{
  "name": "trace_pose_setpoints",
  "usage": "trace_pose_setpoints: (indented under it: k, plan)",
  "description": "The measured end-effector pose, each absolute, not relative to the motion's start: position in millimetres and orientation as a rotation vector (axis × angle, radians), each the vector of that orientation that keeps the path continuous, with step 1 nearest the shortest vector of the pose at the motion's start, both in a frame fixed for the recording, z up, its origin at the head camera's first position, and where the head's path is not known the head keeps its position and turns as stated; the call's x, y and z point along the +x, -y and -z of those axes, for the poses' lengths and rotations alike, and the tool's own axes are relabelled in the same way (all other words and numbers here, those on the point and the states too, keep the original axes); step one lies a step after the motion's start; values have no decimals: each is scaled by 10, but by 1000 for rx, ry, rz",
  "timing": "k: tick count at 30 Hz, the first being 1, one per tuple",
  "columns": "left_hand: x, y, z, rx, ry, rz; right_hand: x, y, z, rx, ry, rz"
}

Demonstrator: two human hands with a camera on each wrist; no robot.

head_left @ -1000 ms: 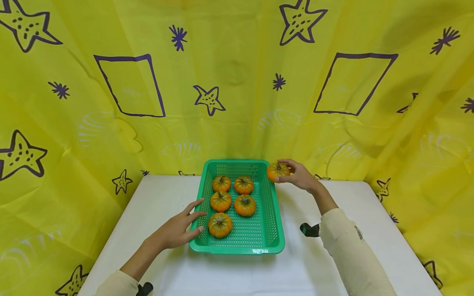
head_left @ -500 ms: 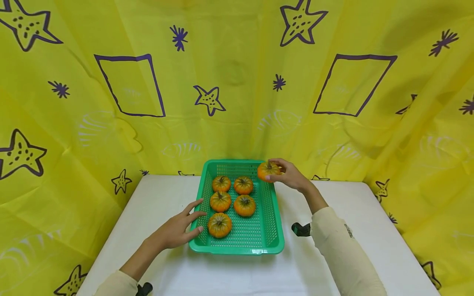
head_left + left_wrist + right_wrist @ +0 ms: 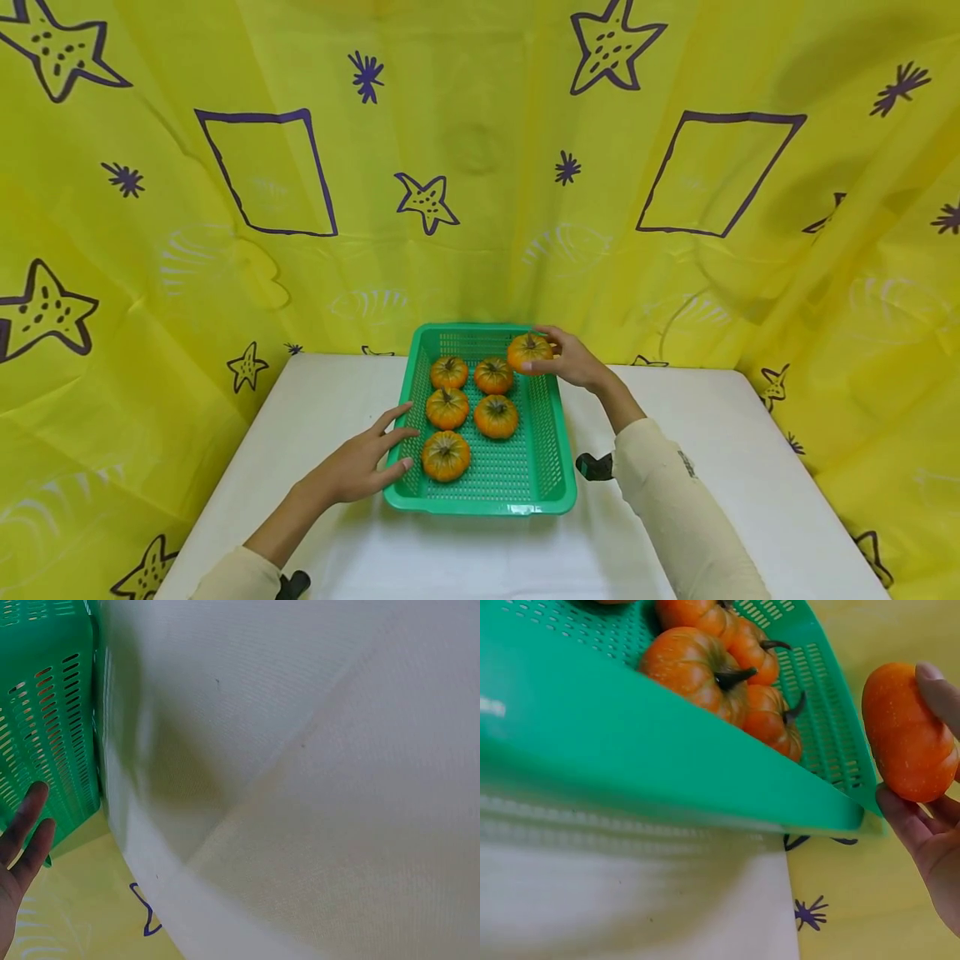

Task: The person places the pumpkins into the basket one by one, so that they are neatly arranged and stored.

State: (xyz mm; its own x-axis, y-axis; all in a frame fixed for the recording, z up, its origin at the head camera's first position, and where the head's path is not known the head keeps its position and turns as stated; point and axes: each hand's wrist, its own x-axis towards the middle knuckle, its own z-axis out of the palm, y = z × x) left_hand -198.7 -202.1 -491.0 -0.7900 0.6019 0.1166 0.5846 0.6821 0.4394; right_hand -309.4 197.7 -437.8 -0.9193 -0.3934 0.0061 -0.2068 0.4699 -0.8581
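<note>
A green plastic basket (image 3: 480, 505) stands on the table with several small orange pumpkins in it; one, the nearest pumpkin (image 3: 446, 457), lies at the front left. My right hand (image 3: 573, 360) holds another pumpkin (image 3: 529, 353) between thumb and fingers, over the basket's back right corner. In the right wrist view this held pumpkin (image 3: 907, 731) is above the rim, its underside towards the camera. My left hand (image 3: 367, 462) is at the basket's left rim with fingers spread and relaxed. The left wrist view shows two of its fingers (image 3: 34, 847) against the basket's outer side (image 3: 52, 720).
The white table (image 3: 645, 533) extends on both sides of the basket. A yellow curtain (image 3: 480, 267) with purple star drawings hangs close behind the basket and down both sides. Black wrist mounts (image 3: 595, 467) stick out from the sleeves.
My right hand has carried its pumpkin leftward, from outside the right rim to over the basket's back right corner. The left hand and the other pumpkins stay as they were.
</note>
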Motion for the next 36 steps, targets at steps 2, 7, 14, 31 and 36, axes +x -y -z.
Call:
trace_pose_setpoints:
  k: [2,7,14,31,36]
  plan:
    - [-1987,2020,4904,1004,-2848,-723,-3096,-1945,4395,-518,-2520,1425]
    - [-1988,2018,4901,1009,-2847,-730,-3104,-1858,4419,-475,-2512,1402]
    - [-1991,2022,4920,1027,-2854,-733,-3107,-1734,4440,-486,-2479,1389]
    - [-1997,2026,4929,1025,-2848,-730,-3110,-1475,4519,-369,-2527,1251]
    - [-2001,2030,4926,1029,-2848,-728,-3119,-1428,4547,-348,-2536,1238]
